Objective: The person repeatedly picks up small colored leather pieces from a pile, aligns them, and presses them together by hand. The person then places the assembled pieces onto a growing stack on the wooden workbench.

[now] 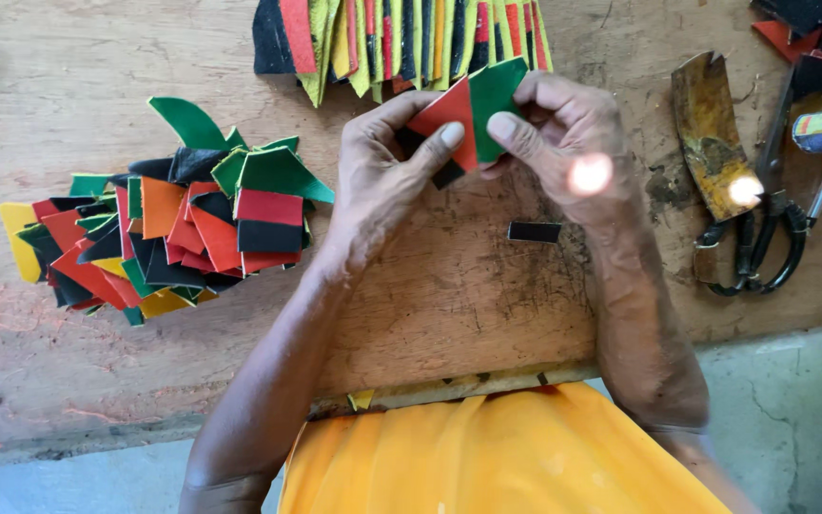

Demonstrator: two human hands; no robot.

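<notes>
Starting nearest: yellow cloth (497,457) across the lap at 6 o'clock, its lower part cut off by the frame. Beyond it, the near edge of the worn wooden surface (449,314), with bare scratched board between the forearms.

Left hand (387,171) and right hand (563,143) meet at centre, both pinching one joined piece (468,109) of red, green and black material, raised just over the board. Fingers cover its lower black part and much of its outline.

Small black strip (535,231) lies alone at 4 o'clock of the hands, open board around it.

Heap of cut pieces (164,233) at 9 o'clock, well apart from the hands; red, orange, green, black, yellow.

Black-handled scissors (763,238) and a rusted metal blade (711,133) at 3 o'clock, glare spots blurring detail.

Row of coloured strips (401,43) at 12 o'clock, tops cut off by the frame.
</notes>
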